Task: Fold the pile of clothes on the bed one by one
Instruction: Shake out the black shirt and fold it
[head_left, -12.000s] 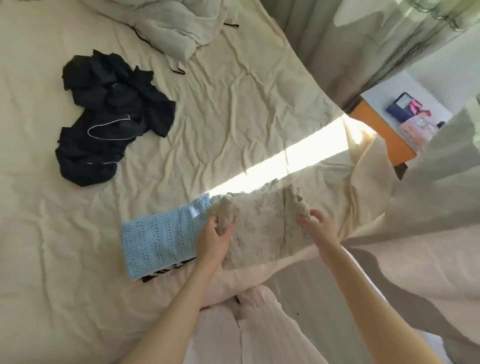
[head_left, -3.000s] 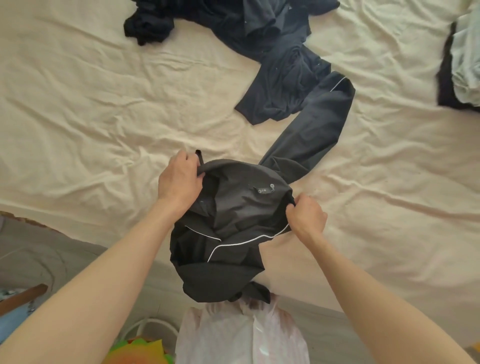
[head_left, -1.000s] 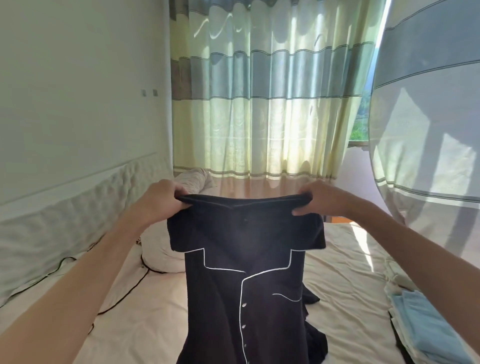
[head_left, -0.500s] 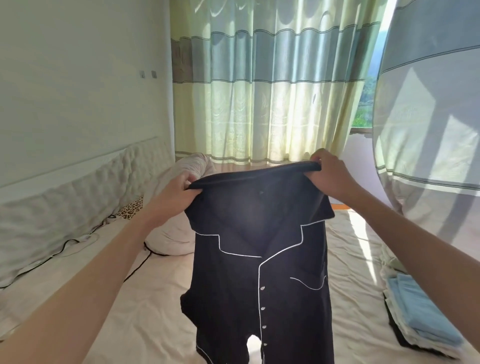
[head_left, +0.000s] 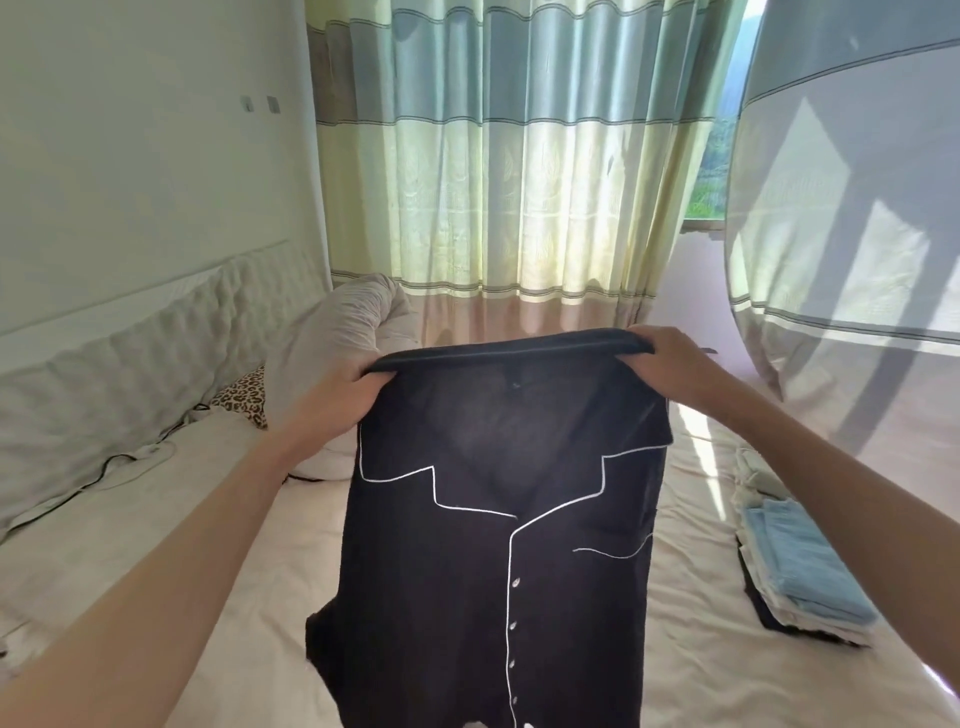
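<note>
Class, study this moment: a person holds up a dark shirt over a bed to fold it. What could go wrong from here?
1. The black shirt hangs from only the left hand and right hand gripping its top edge; laid down carelessly, it may crease or land crooked.
2. The folded stack lies close on the bed; a swinging hem could knock it askew.

Matt black cloth shirt (head_left: 498, 545), glossy striped curtain (head_left: 519, 156), creased cloth sheet (head_left: 701, 623)
</note>
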